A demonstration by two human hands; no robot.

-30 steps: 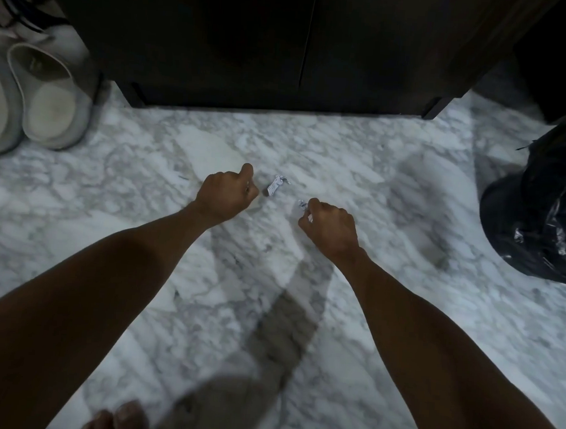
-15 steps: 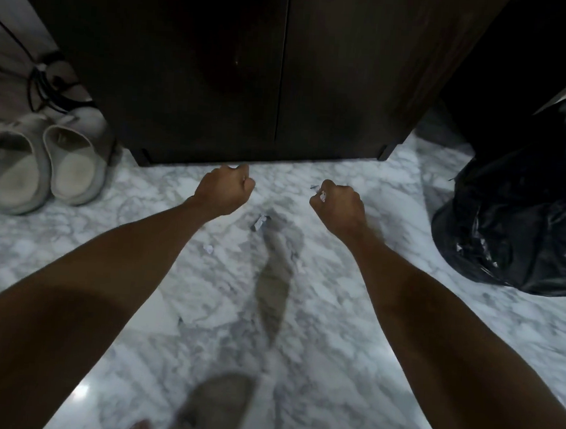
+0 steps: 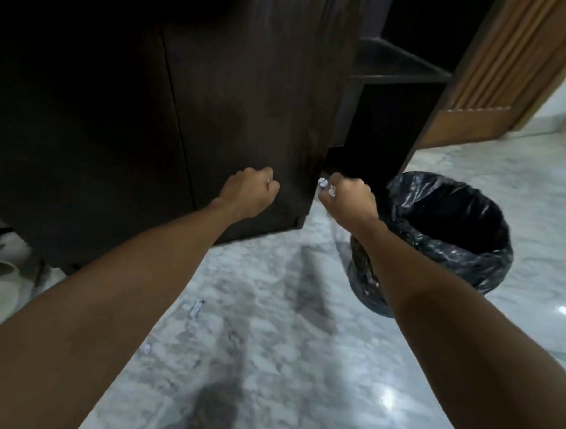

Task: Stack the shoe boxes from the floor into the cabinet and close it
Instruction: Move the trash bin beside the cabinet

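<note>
The right hand (image 3: pixel 349 198) pinches small white paper bits (image 3: pixel 326 187), and the left hand (image 3: pixel 248 190) is curled into a fist with nothing seen in it. Both are up near the dark cabinet (image 3: pixel 216 94), whose doors look closed. A bin with a black bag (image 3: pixel 446 231) stands on the right.

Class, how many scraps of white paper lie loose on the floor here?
2: one scrap beside the left forearm, one scrap nearer the camera. The arms may hide others; the right hand holds more.
</note>
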